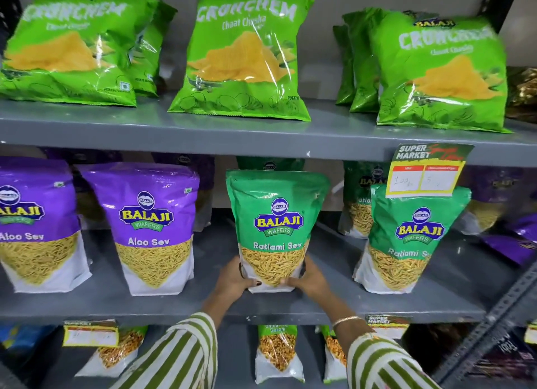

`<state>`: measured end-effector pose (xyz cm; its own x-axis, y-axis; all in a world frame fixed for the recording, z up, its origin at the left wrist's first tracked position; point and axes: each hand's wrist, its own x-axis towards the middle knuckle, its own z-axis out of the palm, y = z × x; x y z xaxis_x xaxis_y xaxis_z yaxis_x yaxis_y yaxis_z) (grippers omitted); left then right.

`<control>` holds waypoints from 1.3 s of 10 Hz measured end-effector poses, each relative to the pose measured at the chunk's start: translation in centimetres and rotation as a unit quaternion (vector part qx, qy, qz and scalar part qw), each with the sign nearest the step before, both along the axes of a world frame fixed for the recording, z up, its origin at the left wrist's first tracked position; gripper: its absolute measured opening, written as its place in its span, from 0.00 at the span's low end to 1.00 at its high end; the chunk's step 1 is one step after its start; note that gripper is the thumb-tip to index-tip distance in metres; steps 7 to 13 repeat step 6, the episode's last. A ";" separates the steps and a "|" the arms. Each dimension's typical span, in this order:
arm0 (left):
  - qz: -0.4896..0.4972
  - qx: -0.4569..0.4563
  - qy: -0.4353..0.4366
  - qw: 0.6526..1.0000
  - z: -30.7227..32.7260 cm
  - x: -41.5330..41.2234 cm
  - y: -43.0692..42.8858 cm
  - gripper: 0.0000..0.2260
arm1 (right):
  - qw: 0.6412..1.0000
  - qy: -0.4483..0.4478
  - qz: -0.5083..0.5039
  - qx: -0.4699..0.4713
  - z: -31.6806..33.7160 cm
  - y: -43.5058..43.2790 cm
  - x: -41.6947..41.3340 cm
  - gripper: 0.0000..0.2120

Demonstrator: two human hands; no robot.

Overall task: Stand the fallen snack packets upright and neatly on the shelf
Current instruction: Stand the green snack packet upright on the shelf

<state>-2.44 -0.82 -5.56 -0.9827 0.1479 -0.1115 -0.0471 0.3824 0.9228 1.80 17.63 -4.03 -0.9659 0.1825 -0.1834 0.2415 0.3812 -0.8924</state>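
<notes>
Grey painted metal formed the shelving: three tiers in view, with a slotted upright (494,327) at the right edge. On the middle shelf (174,307), both hands clasped the base of a green Ratlami Sev packet (276,228), which stood upright near the shelf's front edge, about midway along it. The left hand (235,281) wrapped the packet's lower left corner and the right hand (308,279) its lower right, each grip closed on the pouch. Sleeves striped green and white covered the forearms; a bangle (347,320) circled the right wrist. Two purple Aloo Sev packets (151,228) stood upright to the left, and a second Ratlami Sev pouch (406,243) stood to the right, with further packets behind in shadow. Purple packets (514,243) lay tumbled at the far right end. The top shelf (174,132) carried green Crunchem bags (244,54), leaning back. A yellow price tag (424,173) hung from its front lip.
</notes>
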 end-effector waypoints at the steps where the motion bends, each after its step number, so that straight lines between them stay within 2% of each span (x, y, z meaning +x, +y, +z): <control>1: -0.011 0.017 -0.009 1.000 0.3 0.3 0.0 0.22 | 0.999 0.020 -0.027 0.020 -0.6 0.1 0.0 0.35; 5: -0.005 -0.023 0.000 1.000 0.0 0.3 -0.5 0.23 | 0.999 0.006 -0.015 0.040 0.2 -0.5 0.6 0.41; 6: 0.011 -0.041 0.023 0.999 0.6 1.3 -0.3 0.33 | 0.990 0.073 -0.045 0.111 0.6 -1.4 1.6 0.53; 13: 0.011 -0.041 0.023 0.999 0.6 1.3 -0.3 0.33 | 0.990 0.073 -0.045 0.111 0.6 -1.4 1.6 0.53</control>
